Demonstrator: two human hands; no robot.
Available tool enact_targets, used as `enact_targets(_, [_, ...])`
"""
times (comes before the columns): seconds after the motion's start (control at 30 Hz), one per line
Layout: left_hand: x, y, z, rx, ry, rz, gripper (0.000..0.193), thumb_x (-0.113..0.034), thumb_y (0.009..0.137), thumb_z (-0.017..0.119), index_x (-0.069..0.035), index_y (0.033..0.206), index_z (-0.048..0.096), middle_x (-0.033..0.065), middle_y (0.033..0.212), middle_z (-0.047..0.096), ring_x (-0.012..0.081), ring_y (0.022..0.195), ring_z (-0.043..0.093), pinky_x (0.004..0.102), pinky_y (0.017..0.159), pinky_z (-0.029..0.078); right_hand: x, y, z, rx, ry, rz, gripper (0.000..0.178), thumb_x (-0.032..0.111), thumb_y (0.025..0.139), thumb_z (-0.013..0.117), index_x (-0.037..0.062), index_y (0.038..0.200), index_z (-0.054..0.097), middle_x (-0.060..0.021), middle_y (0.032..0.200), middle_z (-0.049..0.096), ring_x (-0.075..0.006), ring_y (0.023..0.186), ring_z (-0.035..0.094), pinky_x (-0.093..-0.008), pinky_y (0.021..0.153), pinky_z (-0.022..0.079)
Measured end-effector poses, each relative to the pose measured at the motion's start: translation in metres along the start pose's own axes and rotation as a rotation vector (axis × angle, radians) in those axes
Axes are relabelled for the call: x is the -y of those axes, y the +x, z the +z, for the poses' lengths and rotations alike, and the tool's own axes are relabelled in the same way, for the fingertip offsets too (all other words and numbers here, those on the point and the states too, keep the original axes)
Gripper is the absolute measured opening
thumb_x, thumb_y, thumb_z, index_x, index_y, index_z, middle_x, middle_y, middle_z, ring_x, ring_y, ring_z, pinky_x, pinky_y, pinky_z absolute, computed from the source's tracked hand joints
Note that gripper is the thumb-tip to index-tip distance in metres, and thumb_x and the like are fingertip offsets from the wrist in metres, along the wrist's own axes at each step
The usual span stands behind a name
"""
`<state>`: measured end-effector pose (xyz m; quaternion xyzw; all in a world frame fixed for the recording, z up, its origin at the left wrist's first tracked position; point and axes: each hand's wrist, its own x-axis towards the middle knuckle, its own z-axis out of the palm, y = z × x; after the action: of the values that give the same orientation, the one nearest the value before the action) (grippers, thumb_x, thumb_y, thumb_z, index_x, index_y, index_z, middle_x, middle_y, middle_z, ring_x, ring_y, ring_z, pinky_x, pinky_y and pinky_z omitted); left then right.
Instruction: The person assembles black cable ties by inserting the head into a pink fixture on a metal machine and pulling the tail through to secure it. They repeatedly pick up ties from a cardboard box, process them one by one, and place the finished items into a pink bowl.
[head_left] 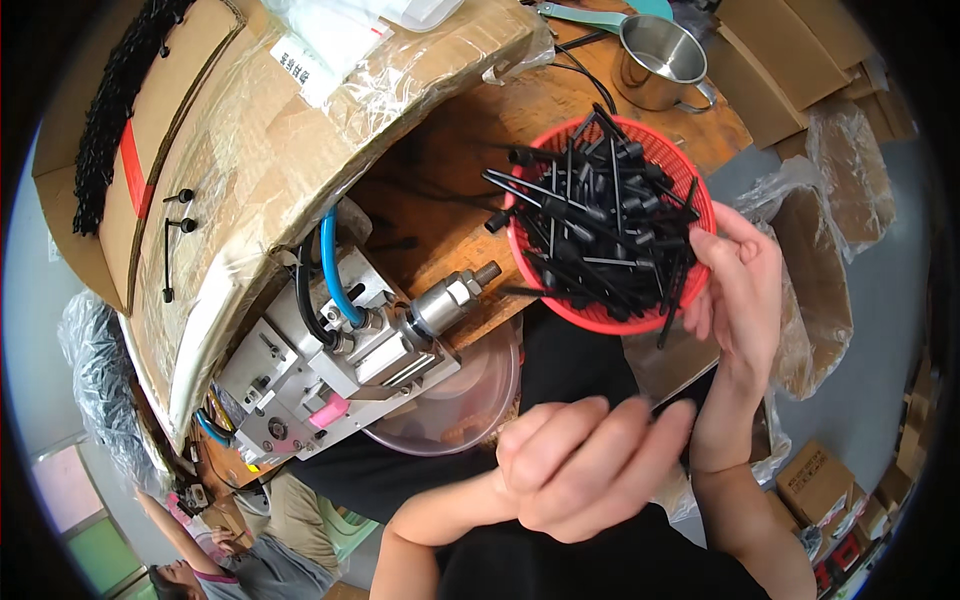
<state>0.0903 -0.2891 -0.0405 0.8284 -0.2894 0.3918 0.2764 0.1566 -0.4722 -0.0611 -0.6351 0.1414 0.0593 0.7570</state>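
My right hand is closed on the rim of a round red plastic basket, thumb at the side and fingers underneath. The basket is tilted and heaped with black plastic parts that have long thin stems and thicker heads; some stick out past the rim. Nearer my body, my left hand is curled with its knuckles up, slightly blurred. Its fingertips are partly hidden, and I cannot make out what is in them. Left of the basket stands a metal machine fixture with a cylinder and blue and black hoses.
A plastic-wrapped cardboard box covers the upper left, with black parts lying on it. A metal mug stands on the wooden table. A clear tub sits below the fixture. Another person is at lower left; cartons lie right.
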Motion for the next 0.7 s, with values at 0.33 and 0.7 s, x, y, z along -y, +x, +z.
enact_targets(0.33, [0.029, -0.036, 0.051, 0.449, 0.373, -0.666, 0.06, -0.011, 0.092, 0.056, 0.014, 0.14, 0.029, 0.0353, 0.143, 0.03, 0.0485, 0.132, 0.033, 0.0511, 0.107, 0.032, -0.002, 0.077, 0.046, 0.101, 0.029, -0.169, 0.034, 0.008, 0.089, 0.059, -0.0133, 0.115, 0.057, -0.0113, 0.064, 0.063, -0.0132, 0.039, 0.056, -0.0213, 0.033, 0.042])
enact_targets(0.7, [0.054, -0.036, 0.061, 0.401, 0.544, -0.726, 0.05, -0.01, 0.094, 0.053, 0.011, 0.137, 0.037, 0.0296, 0.141, 0.039, 0.0444, 0.131, 0.038, 0.0503, 0.107, 0.034, 0.002, 0.09, 0.056, 0.044, -0.21, -0.167, 0.044, 0.02, 0.09, 0.067, -0.0111, 0.12, 0.056, -0.0131, 0.06, 0.062, -0.0133, 0.041, 0.057, -0.0255, 0.038, 0.045])
